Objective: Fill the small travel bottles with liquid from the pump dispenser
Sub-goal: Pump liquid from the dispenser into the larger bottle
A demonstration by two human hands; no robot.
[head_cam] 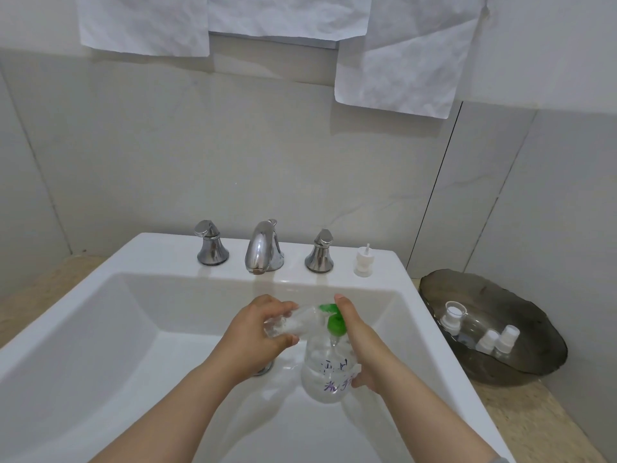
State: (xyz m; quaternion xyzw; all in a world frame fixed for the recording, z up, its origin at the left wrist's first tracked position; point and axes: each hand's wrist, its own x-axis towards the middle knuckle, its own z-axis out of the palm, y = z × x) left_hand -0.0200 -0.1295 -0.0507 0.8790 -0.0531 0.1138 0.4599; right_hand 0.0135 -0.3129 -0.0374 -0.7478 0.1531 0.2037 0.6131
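Here, over the sink (133,312), the right hand (359,342) wraps the clear pump dispenser (325,372), part full of clear liquid, one finger on its green pump head (334,324). The left hand (257,332) grips a small travel bottle (300,320) tipped sideways, mouth at the nozzle. Beyond the right hand stands a white cap (363,260). Further right, a dark bowl (527,315) holds three small bottles (507,339).

The left hand (257,332) and right hand (357,345) are bare, as are both forearms (417,412) down to the near edge. At the near right corner a sliver of grey cloth (499,460) shows, possibly the hem of a sleeve.
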